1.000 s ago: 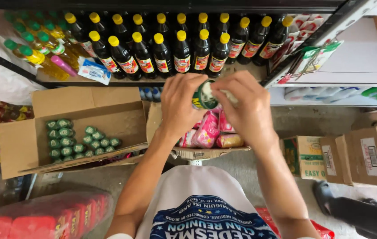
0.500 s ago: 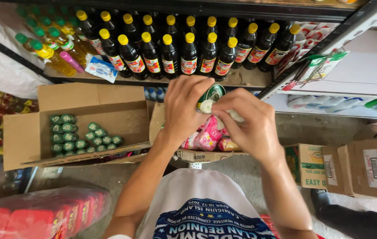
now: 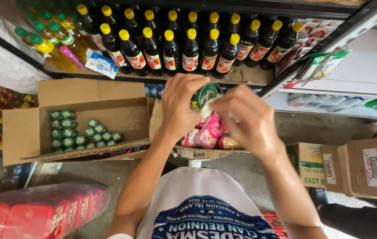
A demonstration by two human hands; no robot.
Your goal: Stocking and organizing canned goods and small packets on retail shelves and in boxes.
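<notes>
On the left, an open cardboard box point(image 3: 86, 128) sits tipped toward the person, its green-capped bottles point(image 3: 80, 132) within easy reach. At centre, the left hand point(image 3: 182, 106) wraps its fingers round a green can point(image 3: 205, 95), held up close below the shelf point(image 3: 241, 76) of dark yellow-capped bottles point(image 3: 188, 48). The right hand point(image 3: 244, 119) pinches a pale scrap against the can's face; pink packets point(image 3: 208, 132) lie beneath.

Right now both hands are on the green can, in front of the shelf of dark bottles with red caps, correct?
Not quite. The head view shows the dark bottles have yellow caps, not red. The rest stands: the left hand and right hand are both on the green can, in front of that shelf.
</notes>
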